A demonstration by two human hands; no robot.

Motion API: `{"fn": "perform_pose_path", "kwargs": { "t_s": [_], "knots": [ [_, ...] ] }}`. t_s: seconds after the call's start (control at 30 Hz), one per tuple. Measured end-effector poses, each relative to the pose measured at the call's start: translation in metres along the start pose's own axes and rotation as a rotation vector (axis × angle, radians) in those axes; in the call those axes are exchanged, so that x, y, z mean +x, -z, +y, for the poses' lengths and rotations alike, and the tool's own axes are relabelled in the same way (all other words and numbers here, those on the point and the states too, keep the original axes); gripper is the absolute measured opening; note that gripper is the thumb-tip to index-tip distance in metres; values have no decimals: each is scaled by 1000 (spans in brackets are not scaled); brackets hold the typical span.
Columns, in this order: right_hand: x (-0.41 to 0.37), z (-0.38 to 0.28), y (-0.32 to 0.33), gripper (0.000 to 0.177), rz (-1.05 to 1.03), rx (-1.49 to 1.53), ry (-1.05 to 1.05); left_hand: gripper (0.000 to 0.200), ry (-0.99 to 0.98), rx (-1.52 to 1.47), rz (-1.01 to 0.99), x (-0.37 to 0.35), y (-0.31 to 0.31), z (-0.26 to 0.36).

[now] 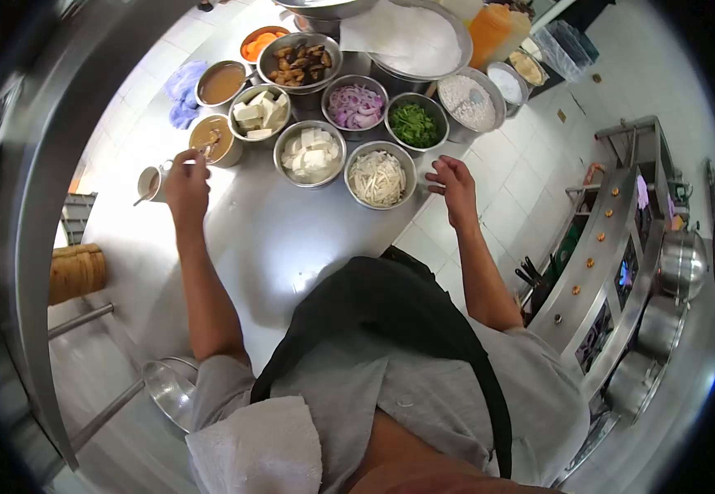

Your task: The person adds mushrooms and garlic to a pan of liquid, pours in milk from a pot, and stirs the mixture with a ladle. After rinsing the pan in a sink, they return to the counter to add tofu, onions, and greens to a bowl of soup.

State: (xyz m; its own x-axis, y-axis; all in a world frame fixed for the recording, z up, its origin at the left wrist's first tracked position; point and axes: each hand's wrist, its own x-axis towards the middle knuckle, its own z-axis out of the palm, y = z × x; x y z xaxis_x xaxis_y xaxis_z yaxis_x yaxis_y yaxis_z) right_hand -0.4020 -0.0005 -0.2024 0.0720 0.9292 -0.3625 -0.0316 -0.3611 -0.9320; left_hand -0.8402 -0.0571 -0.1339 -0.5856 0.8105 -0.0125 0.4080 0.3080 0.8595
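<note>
My left hand (pixel 187 188) is closed at the near side of a metal container of brown sauce (pixel 222 155). A spoon (pixel 210 146) stands in that sauce, its handle end running to my fingertips. My right hand (pixel 454 185) hovers right of a bowl of bean sprouts (pixel 377 179), fingers loosely bent and apart, with nothing seen in them. Between my hands stands a bowl of white cubes in liquid (pixel 311 156). Behind are bowls of pale blocks (pixel 260 114), sliced purple onion (pixel 355 107) and chopped green herbs (pixel 413 126).
Farther back on the steel table (pixel 267 239) are a bowl of browned pieces (pixel 296 64), white powder (pixel 423 49) and flour (pixel 467 103). A small cup with a spoon (pixel 152 184) stands at the left. On the right is a stove (pixel 596 247) with pots (pixel 660 325).
</note>
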Motion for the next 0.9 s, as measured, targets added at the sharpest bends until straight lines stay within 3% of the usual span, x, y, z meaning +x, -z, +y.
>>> {"fn": "perform_pose_path", "kwargs": {
  "t_s": [0.03, 0.07, 0.1, 0.13, 0.17, 0.2, 0.23, 0.4, 0.5, 0.6, 0.67, 0.7, 0.77, 0.8, 0.83, 0.9],
  "knots": [
    [6, 3, 6, 41, 32, -7, -12, 24, 75, -54, -128, -27, -18, 24],
    [8, -7, 1, 34, 67, 37, -35, 24, -89, -191, -338, -56, -38, 33],
    [16, -13, -4, 34, 82, -7, -18, 29, 24, -181, -575, -81, -57, 47],
    [24, -16, -9, 34, 94, -50, 1, 35, -132, -142, -709, -103, -83, 50],
    [30, -17, -12, 35, 105, -92, 21, 39, -269, -21, -795, -117, -100, 60],
    [35, -16, -16, 33, 93, -95, 21, 37, -276, 79, -799, -128, -119, 59],
    [39, -16, -18, 32, 83, -96, 22, 31, -421, 114, -727, -133, -139, 42],
    [28, -2, 1, 31, 135, -184, 21, 19, -410, 168, -714, -140, -147, 40],
    [6, -5, 6, 31, 118, -40, 41, 18, -383, 99, -766, -149, -141, 43],
    [2, -5, 11, 37, 120, -74, 41, 23, -493, 130, -736, -152, -150, 34],
    [-4, -13, 12, 40, 172, -142, 10, 26, -439, 69, -735, -156, -143, 41],
    [-12, -23, 16, 40, 248, -306, 50, 28, -420, 36, -733, -153, -139, 48],
    [-17, -38, 18, 36, 306, -356, 162, 32, -157, 128, -651, -143, -122, 62],
    [-16, -45, 11, 34, 232, -360, 354, 33, -224, 134, -449, -135, -113, 57],
    [-13, -53, -3, 31, 158, -359, 544, 34, -161, 22, -248, -124, -111, 47],
    [10, -69, -34, 27, -66, -450, 844, 35, -37, 152, -80, -93, -99, 34]
  ]
}}
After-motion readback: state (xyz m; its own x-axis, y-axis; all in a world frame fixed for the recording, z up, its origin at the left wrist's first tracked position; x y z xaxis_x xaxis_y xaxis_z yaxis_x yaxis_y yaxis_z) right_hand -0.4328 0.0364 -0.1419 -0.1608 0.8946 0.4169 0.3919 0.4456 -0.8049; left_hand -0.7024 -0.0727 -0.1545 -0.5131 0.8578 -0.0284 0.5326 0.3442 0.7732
